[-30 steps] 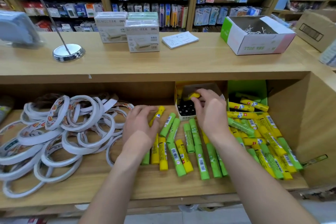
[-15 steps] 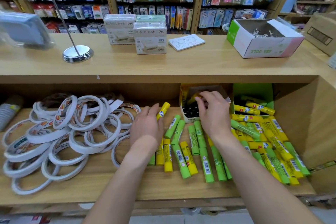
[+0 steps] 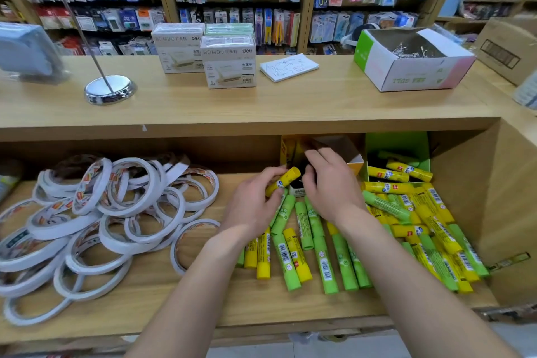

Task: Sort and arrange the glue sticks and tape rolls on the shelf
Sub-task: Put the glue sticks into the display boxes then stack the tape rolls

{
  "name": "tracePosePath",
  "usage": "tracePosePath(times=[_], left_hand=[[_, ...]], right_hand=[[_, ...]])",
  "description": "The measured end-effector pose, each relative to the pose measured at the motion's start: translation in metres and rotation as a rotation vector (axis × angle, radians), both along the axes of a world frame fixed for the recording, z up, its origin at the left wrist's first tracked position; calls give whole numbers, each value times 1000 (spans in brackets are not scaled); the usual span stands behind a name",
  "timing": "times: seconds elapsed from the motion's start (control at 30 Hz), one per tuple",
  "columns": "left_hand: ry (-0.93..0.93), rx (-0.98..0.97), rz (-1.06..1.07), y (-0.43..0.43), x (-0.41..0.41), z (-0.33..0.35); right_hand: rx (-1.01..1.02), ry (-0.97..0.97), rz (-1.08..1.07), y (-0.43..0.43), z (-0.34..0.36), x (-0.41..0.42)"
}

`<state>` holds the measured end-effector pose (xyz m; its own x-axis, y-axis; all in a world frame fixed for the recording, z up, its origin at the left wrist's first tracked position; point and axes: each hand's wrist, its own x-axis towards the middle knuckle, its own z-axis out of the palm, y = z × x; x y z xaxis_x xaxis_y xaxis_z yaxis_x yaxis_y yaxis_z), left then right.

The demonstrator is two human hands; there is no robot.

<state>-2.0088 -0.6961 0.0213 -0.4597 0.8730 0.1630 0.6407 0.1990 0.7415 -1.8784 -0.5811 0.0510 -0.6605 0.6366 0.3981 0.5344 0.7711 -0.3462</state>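
moved: left hand (image 3: pixel 255 208) has carried a yellow glue stick (image 3: pixel 283 182) up beside the yellow box (image 3: pixel 289 151) | left fingers pinch it, likely for slotting in | right hand (image 3: pixel 331 186) at box mouth, fingers curled, can't tell whether holding anything | other sticks (image 3: pixel 319 244) loose on shelf (image 3: pixel 203 305); tape rolls (image 3: pixel 116 212) heaped left

Tape rolls (image 3: pixel 101 218) heaped at the shelf's (image 3: pixel 203 308) left end, loose glue sticks (image 3: pixel 319 250) across its middle and right, open box (image 3: pixel 347 152) at its back edge, stick-filled box (image 3: pixel 398 142) just right of it, on the counter (image 3: pixel 290 107) above, stacked cartons (image 3: pixel 229 64) centre, notepad (image 3: pixel 289 67) beside them, open carton (image 3: pixel 412 75) rightward.
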Motion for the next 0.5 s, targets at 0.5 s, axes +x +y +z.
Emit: tracePosePath(times=[0.5], left_hand=[[-27,93,27,-3,-4,-5]], right_hand=[[-183,-148,-20,-2,16,-3]])
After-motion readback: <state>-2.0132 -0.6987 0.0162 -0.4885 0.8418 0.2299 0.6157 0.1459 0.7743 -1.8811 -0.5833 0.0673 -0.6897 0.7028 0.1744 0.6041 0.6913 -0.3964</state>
